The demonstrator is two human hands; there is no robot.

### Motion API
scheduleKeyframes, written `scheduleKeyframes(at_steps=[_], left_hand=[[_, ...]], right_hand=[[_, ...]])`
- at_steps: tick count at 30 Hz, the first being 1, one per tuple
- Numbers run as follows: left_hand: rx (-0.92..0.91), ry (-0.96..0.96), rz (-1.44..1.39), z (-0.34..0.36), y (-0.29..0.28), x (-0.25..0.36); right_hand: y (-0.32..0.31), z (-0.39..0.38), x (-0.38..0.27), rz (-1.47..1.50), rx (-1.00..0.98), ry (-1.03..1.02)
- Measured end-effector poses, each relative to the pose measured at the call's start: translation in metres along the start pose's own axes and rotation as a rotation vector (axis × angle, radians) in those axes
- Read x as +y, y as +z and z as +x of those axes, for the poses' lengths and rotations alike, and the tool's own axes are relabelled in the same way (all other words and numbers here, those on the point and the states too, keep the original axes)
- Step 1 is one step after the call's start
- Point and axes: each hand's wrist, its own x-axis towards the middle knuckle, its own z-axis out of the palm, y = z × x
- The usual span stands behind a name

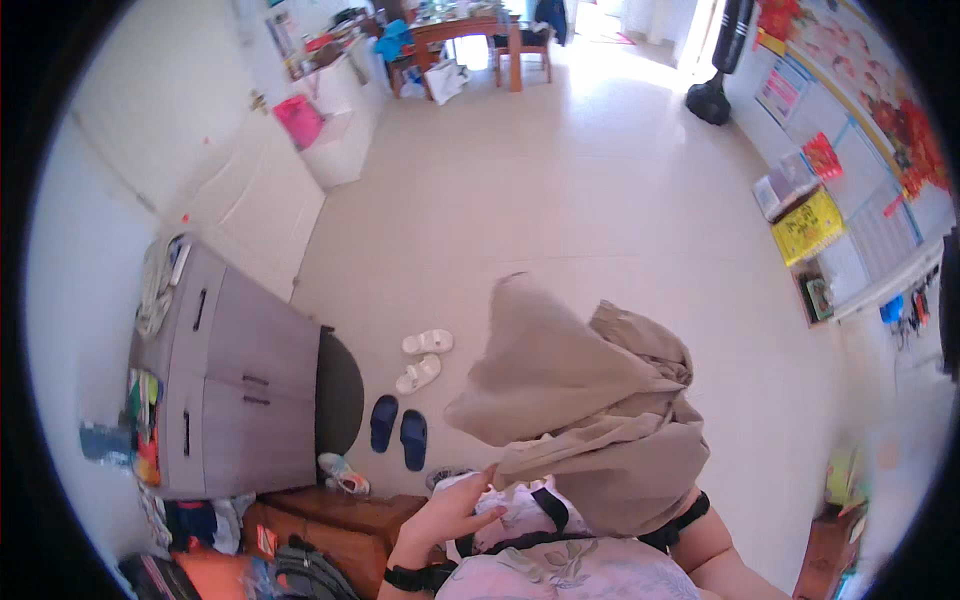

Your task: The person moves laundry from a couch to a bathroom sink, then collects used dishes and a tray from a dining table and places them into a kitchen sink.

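Note:
A large brown cloth garment (pixel 590 400) hangs in loose folds in front of me, above the tiled floor. Its exact kind does not show. My right forearm, with a black wrist band (pixel 688 518), reaches in behind it, and the cloth covers that hand and its fingers. Left of the garment is my left hand (pixel 455 510), thumb and fingers apart, nearest the garment's lower left edge. Just beside its fingertips is pale pink-white fabric (pixel 510 515) with a black strap. Below lies the light patterned cloth of my own top (pixel 560 575).
White sandals (pixel 420 373) and dark blue slippers (pixel 400 432) lie on the floor (pixel 520 210) to the left. A grey cabinet (pixel 240 375) stands left, with a brown wooden bench (pixel 350 515) nearer. A table (pixel 460 30) is far off; a standing punching bag (pixel 710 98) is far right.

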Motion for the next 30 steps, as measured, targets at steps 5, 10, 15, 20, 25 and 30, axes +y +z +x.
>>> scheduleKeyframes(at_steps=[5, 10, 15, 20, 25, 30], left_hand=[[-0.030, 0.019, 0.118, 0.052, -0.024, 0.015], [-0.177, -0.099, 0.092, 0.086, -0.051, -0.042], [-0.434, -0.341, -0.005, 0.125, -0.119, -0.085], [-0.124, -0.415, -0.439, 0.195, -0.225, -0.032], [-0.204, -0.258, -0.223, 0.347, -0.295, -0.003], [-0.457, -0.078, -0.070, 0.501, -0.331, 0.003]], right_hand=[[-0.037, 0.016, -0.026, 0.099, 0.121, -0.164], [-0.026, 0.070, -0.045, 0.143, 0.157, -0.209], [0.040, 0.163, -0.076, 0.164, 0.094, -0.192], [0.118, 0.254, -0.161, 0.212, 0.052, -0.205], [0.141, 0.316, -0.238, 0.288, 0.132, -0.241], [0.089, 0.373, -0.223, 0.559, 0.245, -0.599]])
